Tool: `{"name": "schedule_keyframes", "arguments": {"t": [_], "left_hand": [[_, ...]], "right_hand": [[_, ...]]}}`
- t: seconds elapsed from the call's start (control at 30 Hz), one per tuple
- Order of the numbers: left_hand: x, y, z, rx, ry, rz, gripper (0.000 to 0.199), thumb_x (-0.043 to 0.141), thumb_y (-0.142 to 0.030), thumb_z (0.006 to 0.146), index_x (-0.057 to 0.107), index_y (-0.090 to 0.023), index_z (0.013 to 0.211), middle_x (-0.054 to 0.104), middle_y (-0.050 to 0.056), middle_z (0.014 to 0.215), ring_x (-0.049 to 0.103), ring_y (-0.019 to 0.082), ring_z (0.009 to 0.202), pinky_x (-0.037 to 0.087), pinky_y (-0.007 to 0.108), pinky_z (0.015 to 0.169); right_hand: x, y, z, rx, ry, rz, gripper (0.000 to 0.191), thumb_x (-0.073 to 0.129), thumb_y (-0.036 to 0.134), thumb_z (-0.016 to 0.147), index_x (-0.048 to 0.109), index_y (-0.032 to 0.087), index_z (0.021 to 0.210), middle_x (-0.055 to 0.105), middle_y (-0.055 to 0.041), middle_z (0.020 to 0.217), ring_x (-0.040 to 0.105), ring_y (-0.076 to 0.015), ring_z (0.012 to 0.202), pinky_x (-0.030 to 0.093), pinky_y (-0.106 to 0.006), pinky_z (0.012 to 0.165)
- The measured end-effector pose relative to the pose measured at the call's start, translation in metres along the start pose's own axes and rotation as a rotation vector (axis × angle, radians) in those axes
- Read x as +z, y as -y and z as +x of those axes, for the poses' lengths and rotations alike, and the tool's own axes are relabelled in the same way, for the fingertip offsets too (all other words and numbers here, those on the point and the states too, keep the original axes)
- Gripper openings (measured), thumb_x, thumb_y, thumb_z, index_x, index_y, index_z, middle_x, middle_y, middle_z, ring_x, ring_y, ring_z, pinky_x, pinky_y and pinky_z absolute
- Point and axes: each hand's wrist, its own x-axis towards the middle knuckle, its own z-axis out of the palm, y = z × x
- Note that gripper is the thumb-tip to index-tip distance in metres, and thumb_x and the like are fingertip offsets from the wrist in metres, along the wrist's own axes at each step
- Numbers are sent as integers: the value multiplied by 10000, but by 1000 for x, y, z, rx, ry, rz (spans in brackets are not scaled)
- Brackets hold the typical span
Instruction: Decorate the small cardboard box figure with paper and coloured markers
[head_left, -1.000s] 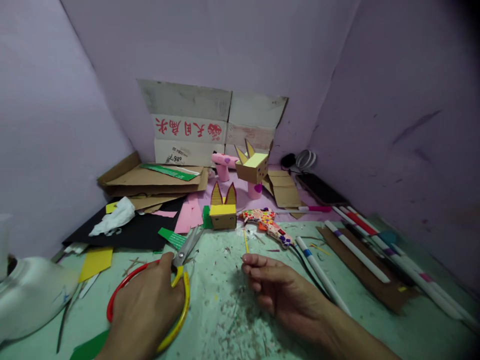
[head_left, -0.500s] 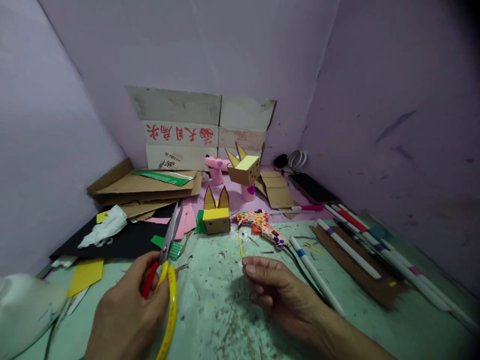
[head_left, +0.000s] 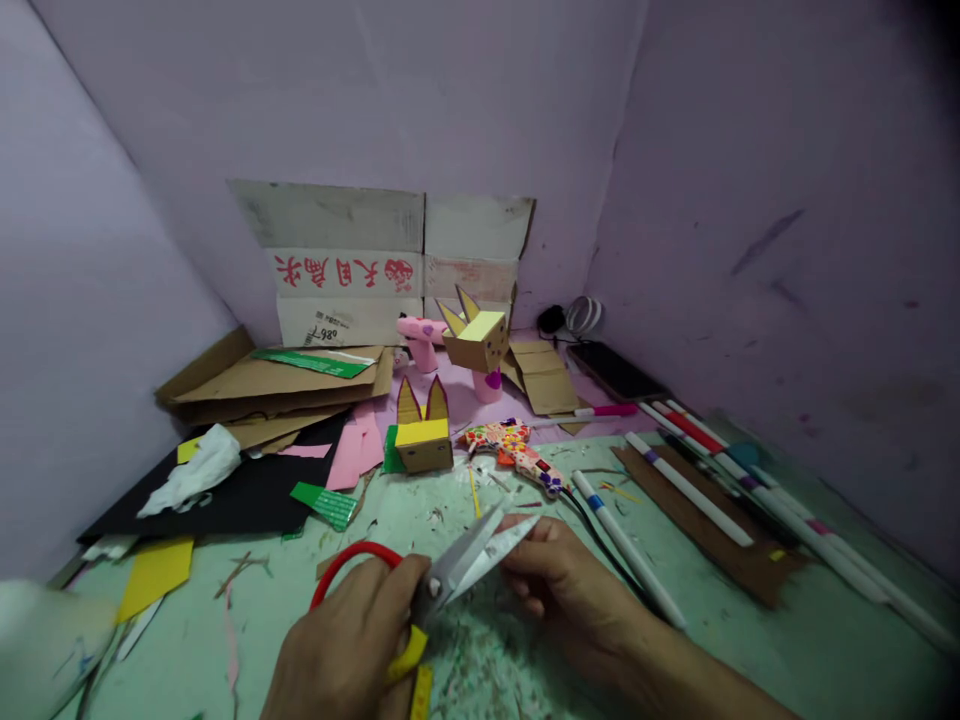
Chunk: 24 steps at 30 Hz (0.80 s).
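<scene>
My left hand grips a pair of scissors by its red and yellow handles. The blades are parted and angle up to the right, their tips in front of the fingers of my right hand. Those fingers are pinched, partly hidden behind the blades, on a thin yellow strip that stands up above the blades. Just beyond sits a small cardboard box head with a yellow top and two pointed ears. A flower-patterned glue gun lies to its right.
A second eared box head rests on a pink base at the back. Cardboard pieces, black sheet and white tissue lie left. Markers, brown cardboard and a phone are right. Walls enclose the table.
My left hand has brought the scissors right and turned the blades toward my right hand, spreading them near the yellow strip. My right hand stays almost in place. The view has shifted slightly.
</scene>
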Motion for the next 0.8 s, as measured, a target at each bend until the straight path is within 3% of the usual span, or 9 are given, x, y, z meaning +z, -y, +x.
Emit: {"name": "schedule_keyframes", "arguments": {"t": [0.13, 0.23, 0.33, 0.43, 0.5, 0.67, 0.8], "left_hand": [[10, 8, 0, 92, 60, 136, 586, 384, -19, 678, 424, -221, 1227, 604, 56, 837, 603, 230, 725, 499, 295, 581], [11, 7, 3, 49, 57, 57, 531, 357, -33, 723, 426, -226, 1213, 600, 63, 859, 610, 235, 761, 517, 321, 629], [4, 1, 6, -231, 34, -46, 364, 338, -143, 864, 405, -244, 1207, 612, 75, 944, 633, 229, 830, 536, 342, 685], [-7, -7, 12, -540, 31, -100, 259, 367, -259, 918, 410, -269, 1173, 643, 54, 939, 664, 220, 795, 546, 367, 693], [-13, -11, 14, -627, 25, -153, 248, 377, -269, 915, 417, -277, 1160, 654, 36, 915, 674, 207, 760, 544, 344, 667], [-13, -10, 12, -595, 19, -193, 250, 364, -254, 933, 417, -277, 1176, 640, 29, 909, 664, 187, 764, 543, 320, 683], [-5, -4, 6, -261, 21, -133, 355, 363, -185, 909, 396, -265, 1254, 591, 60, 981, 622, 233, 912, 526, 372, 776]], "right_hand": [[-2, 0, 4, -30, -37, -94, 172, 780, 177, 435, 622, 125, 478, 428, 65, 342, 277, -14, 331, 98, -190, 355], [-6, 2, 4, -40, -91, -130, 185, 787, 205, 443, 690, 119, 576, 471, 62, 362, 279, -18, 328, 102, -199, 360], [-6, 6, 2, -33, -115, -130, 233, 795, 255, 465, 710, 125, 638, 462, 74, 383, 286, -22, 343, 112, -201, 364], [-4, 9, -1, -8, -123, -119, 245, 780, 275, 455, 702, 127, 634, 499, 58, 430, 305, -21, 353, 119, -198, 364], [-2, 10, -3, 8, -132, -107, 254, 773, 278, 442, 696, 128, 631, 525, 47, 463, 315, -19, 355, 129, -194, 362], [-1, 9, -3, 19, -139, -102, 261, 778, 274, 423, 689, 137, 627, 540, 42, 472, 328, -24, 366, 141, -184, 359], [-1, 9, -1, -11, -141, -146, 239, 762, 306, 440, 677, 141, 590, 489, 60, 409, 299, -22, 334, 128, -187, 346]]}}
